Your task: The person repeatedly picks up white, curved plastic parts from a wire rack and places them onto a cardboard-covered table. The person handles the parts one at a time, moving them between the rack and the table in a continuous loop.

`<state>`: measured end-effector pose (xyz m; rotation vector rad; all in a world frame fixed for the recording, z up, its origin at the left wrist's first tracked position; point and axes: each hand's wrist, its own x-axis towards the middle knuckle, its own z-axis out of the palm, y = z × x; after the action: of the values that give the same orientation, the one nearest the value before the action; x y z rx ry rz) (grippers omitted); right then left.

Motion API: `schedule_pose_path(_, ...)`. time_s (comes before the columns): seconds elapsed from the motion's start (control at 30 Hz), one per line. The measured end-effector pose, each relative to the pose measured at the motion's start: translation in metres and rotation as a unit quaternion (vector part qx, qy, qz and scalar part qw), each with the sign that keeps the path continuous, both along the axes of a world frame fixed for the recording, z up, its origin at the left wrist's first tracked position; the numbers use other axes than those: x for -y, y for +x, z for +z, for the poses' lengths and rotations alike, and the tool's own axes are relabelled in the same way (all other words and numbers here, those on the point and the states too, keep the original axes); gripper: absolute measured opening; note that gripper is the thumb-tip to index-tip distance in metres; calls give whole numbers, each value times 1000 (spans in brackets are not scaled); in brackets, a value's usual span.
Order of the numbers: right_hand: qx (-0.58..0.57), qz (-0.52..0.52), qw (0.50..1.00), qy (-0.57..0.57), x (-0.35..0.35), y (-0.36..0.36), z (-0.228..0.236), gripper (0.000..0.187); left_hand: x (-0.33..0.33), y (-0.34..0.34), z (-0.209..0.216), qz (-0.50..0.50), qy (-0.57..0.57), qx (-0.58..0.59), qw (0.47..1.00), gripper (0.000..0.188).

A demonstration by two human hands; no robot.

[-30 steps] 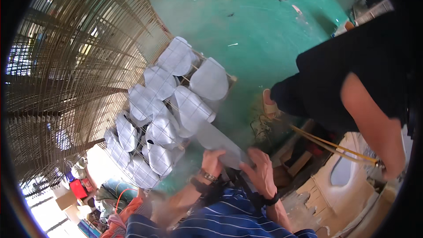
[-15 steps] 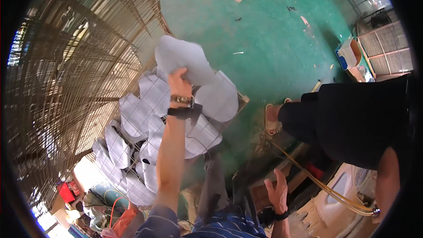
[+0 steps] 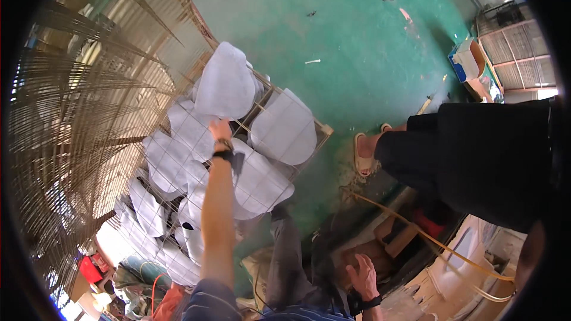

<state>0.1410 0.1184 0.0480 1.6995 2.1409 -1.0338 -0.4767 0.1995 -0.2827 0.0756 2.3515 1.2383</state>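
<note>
Several flat grey rounded pieces, sheet-like, lie spread on a wire mesh rack. The uppermost grey piece [image 3: 226, 86] rests at the rack's far end, and my left hand [image 3: 220, 129] is at its lower edge, fingers stretched out and apparently not gripping it. To the right of that piece lies another grey piece [image 3: 284, 128] near the rack's corner. Below my left wrist is a further grey piece [image 3: 264, 181], partly behind my forearm. Low in the view, my right hand [image 3: 363, 276] is raised with its fingers apart, holding nothing.
Stacked mesh racks [image 3: 89, 107] rise along the left. At right stands another person in black clothing [image 3: 493, 160] and sandals, beside a yellow hose [image 3: 410, 226]. An open cardboard box [image 3: 470, 62] sits farther off on the green floor [image 3: 357, 41].
My left hand has drawn back toward me from the uppermost grey piece, which it was holding; that piece now lies on the rack. My right hand has lowered slightly.
</note>
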Motion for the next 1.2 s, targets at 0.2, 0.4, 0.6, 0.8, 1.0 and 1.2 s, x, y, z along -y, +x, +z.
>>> schedule_pose_path(0.2,-54,9,998,-9,-7,10,44,50,99,177,34,52,248,386,887,55)
schedule_pose_path(0.4,-45,18,999,13,-2,80,86,52,202,293,86,-155,270,537,784,45)
schedule_pose_path(0.6,48,-77,996,3,23,185,95,49,210,358,146,-117,-35,561,819,10)
schedule_pose_path(0.8,5,-227,974,12,70,286,82,43,213,378,198,-300,-145,445,831,11)
schedule_pose_path(1.0,-1,-364,915,175,67,362,54,35,207,386,259,-616,-187,181,744,23)
schedule_pose_path(1.2,69,-437,838,318,6,447,38,36,200,434,292,-453,-238,229,828,24)
